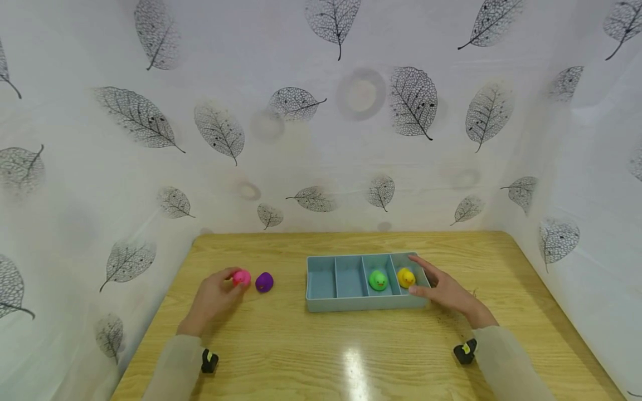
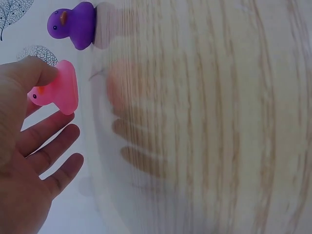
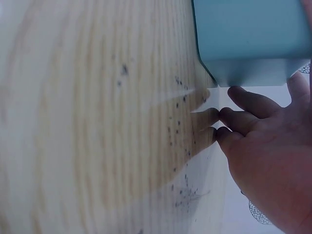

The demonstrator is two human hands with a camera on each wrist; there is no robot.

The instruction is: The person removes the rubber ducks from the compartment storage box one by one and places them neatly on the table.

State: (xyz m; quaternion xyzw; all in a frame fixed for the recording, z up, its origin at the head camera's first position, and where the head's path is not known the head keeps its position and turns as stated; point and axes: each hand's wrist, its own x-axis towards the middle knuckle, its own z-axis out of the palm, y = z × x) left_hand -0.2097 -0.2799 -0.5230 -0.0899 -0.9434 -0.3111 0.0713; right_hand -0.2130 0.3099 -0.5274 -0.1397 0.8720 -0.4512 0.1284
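My left hand (image 1: 217, 296) pinches a pink duck (image 1: 242, 278) between thumb and finger at the left of the table; the left wrist view shows the pink duck (image 2: 62, 88) just clear of the surface or at it, I cannot tell. Beside it stands a purple duck (image 1: 264, 282). A blue-grey tray (image 1: 366, 303) with compartments holds a green duck (image 1: 378, 280) and, in the rightmost one, a yellow duck (image 1: 405, 277). My right hand (image 1: 448, 291) rests at the tray's right end, thumb and index finger at its edges; the right wrist view shows fingertips by the tray's end wall (image 3: 253, 70).
The two compartments on the tray's left contain nothing. A wooden table (image 1: 301, 345) lies under everything, with dark specks near the right hand. Leaf-patterned white sheets (image 1: 321, 161) stand behind and on both sides. A black device (image 1: 465, 351) sits at the right wrist, another (image 1: 209, 361) at the left.
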